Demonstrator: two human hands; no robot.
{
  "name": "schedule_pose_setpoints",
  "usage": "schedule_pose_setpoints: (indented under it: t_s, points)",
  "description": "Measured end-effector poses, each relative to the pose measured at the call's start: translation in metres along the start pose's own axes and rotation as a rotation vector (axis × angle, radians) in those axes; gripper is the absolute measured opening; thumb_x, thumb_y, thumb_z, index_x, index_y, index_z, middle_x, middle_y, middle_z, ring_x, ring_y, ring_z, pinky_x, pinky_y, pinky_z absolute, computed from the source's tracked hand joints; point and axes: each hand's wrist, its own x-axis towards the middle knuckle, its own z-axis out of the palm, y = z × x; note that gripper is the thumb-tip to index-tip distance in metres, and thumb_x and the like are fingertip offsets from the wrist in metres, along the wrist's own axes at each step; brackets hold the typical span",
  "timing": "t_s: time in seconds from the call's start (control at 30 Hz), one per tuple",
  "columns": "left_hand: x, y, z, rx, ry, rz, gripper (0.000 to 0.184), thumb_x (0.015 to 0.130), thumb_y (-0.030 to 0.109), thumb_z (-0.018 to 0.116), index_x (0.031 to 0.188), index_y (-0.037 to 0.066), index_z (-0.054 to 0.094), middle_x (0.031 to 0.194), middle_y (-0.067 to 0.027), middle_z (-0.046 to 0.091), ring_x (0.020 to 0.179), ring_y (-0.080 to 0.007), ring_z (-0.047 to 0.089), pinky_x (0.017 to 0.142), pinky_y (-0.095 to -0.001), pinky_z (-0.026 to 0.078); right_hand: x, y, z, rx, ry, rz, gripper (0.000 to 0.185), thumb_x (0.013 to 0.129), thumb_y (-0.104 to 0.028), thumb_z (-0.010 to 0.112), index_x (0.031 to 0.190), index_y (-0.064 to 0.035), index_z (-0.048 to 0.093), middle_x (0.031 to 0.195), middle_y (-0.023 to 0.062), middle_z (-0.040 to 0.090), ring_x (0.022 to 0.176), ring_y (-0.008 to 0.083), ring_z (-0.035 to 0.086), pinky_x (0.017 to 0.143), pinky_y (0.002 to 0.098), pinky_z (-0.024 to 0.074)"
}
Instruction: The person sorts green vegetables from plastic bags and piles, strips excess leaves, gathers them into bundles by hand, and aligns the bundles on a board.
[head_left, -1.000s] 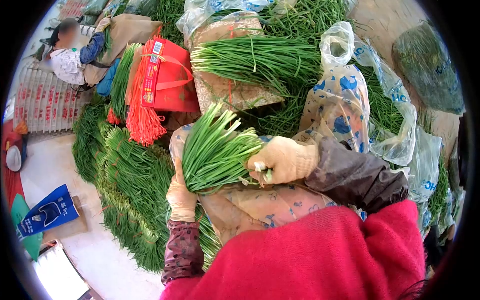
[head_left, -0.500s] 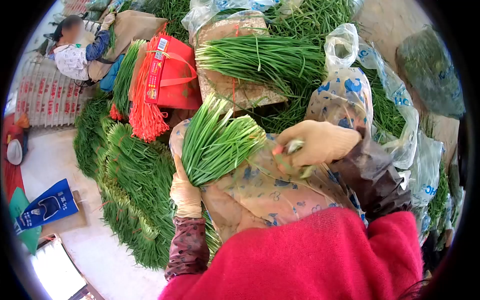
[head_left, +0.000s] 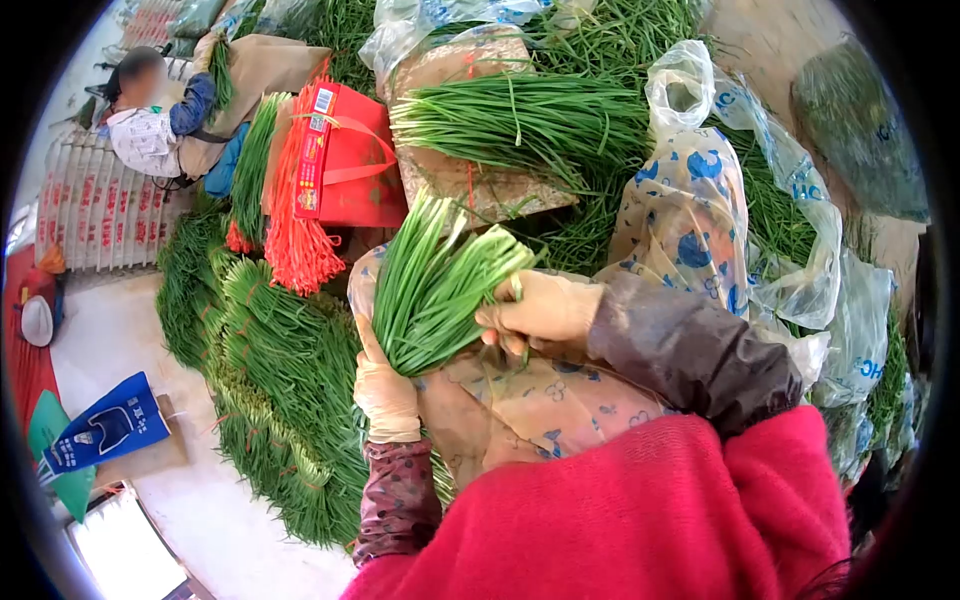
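Observation:
A loose bunch of green chives with pale stalk ends rests on my lap, over a plastic apron with blue prints. My left hand, in a thin pale glove, is wrapped round the bunch's lower left side. At its right side my right hand, also gloved, has its fingers closed on a few stalks. Just beyond my lap a larger chive bundle lies on a worn board.
Orange-red ties hang beside a red box. Tied chive bundles are heaped at left. Clear plastic bags lie at right over more greens. Another person's sleeve shows at the upper left, near a bunch of greens.
My right hand has moved left from beside the bunch onto its stalks. My left hand keeps its hold on the bunch. The view has shifted slightly.

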Motion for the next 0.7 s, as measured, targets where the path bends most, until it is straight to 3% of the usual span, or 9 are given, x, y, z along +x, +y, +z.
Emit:
schedule_pose_setpoints:
  t_s: [0.03,0.13,0.2,0.27,0.37,0.5,0.57,0.63,0.7]
  points:
    - [0.002,-0.005,0.004,-0.025,-0.011,0.029,0.108,0.073,0.015,0.074,0.153,0.021,0.001,0.099,-0.0140,0.059,0.083,-0.0338,0.063,0.066,-0.0422,0.051,-0.013,-0.010,0.001,-0.155,-0.001,0.054,0.028,0.095,-0.027,0.056,0.080,-0.0055,0.064,0.059,-0.0002,0.061,0.047,0.0088,0.052,0.047,0.0260,0.0417]
    - [0.005,-0.004,0.009,-0.047,-0.027,0.087,0.104,0.073,0.007,0.068,0.154,0.019,0.003,0.096,-0.0142,0.059,0.078,-0.0321,0.064,0.065,-0.0400,0.052,-0.027,0.004,0.011,-0.265,-0.083,-0.188,0.030,0.094,-0.027,0.053,0.077,-0.0050,0.063,0.060,0.0045,0.062,0.051,0.0139,0.058,0.053,0.0289,0.0479]
    - [0.008,-0.008,0.020,-0.105,-0.026,0.159,0.106,0.072,0.008,0.069,0.153,0.020,0.001,0.096,-0.0149,0.060,0.076,-0.0315,0.064,0.064,-0.0398,0.052,-0.043,-0.001,0.008,-0.247,-0.144,-0.135,0.027,0.094,-0.024,0.053,0.078,-0.0037,0.063,0.061,0.0047,0.063,0.054,0.0125,0.059,0.054,0.0280,0.0482]
    - [0.017,-0.008,0.016,-0.093,-0.100,0.146,0.107,0.073,0.010,0.071,0.153,0.021,0.000,0.098,-0.0173,0.061,0.077,-0.0333,0.065,0.066,-0.0417,0.052,-0.061,-0.014,-0.006,-0.296,-0.474,0.062,0.022,0.095,-0.016,0.053,0.088,0.0007,0.064,0.076,0.0039,0.065,0.064,0.0091,0.062,0.058,0.0260,0.0490]
    - [0.027,-0.001,0.002,-0.189,-0.298,0.048,0.105,0.075,0.019,0.075,0.153,0.024,0.004,0.106,-0.0218,0.063,0.085,-0.0381,0.065,0.069,-0.0452,0.051,-0.092,-0.027,-0.035,-0.031,-0.601,-0.048,0.020,0.094,-0.016,0.055,0.092,0.0012,0.065,0.077,0.0036,0.066,0.068,0.0089,0.062,0.059,0.0249,0.0478]
    - [0.035,-0.010,0.003,-0.357,-0.248,0.150,0.103,0.069,0.022,0.081,0.151,0.023,0.018,0.106,-0.0213,0.066,0.089,-0.0386,0.065,0.072,-0.0436,0.052,-0.094,-0.023,-0.074,-0.193,-0.043,-0.154,0.026,0.089,-0.014,0.062,0.111,0.0009,0.061,0.093,0.0074,0.067,0.072,0.0096,0.060,0.066,0.0245,0.0485]
    - [0.037,-0.008,-0.001,-0.338,-0.231,0.169,0.101,0.069,0.021,0.080,0.151,0.023,0.021,0.105,-0.0212,0.066,0.088,-0.0386,0.065,0.072,-0.0431,0.052,-0.082,-0.028,-0.077,-0.405,0.201,-0.171,0.059,0.084,-0.012,0.067,0.137,-0.0056,0.044,0.120,0.0154,0.062,0.079,0.0123,0.060,0.075,0.0269,0.0495]
    - [0.034,-0.008,0.000,-0.444,-0.119,0.274,0.091,0.070,0.019,0.080,0.147,0.021,0.031,0.103,-0.0213,0.067,0.088,-0.0392,0.065,0.072,-0.0421,0.052,-0.038,-0.007,-0.075,-0.725,0.403,-0.340,0.088,0.075,-0.032,0.075,0.148,-0.0144,0.028,0.131,0.0208,0.054,0.103,0.0329,0.063,0.090,0.0378,0.0488]
    - [0.034,-0.003,-0.006,-0.508,-0.125,0.305,0.088,0.070,0.019,0.079,0.146,0.018,0.035,0.104,-0.0214,0.067,0.089,-0.0383,0.066,0.072,-0.0411,0.052,-0.012,-0.024,-0.059,-0.623,0.314,-0.168,0.097,0.070,-0.043,0.076,0.148,-0.0131,0.028,0.127,0.0222,0.056,0.115,0.0368,0.057,0.096,0.0383,0.0465]
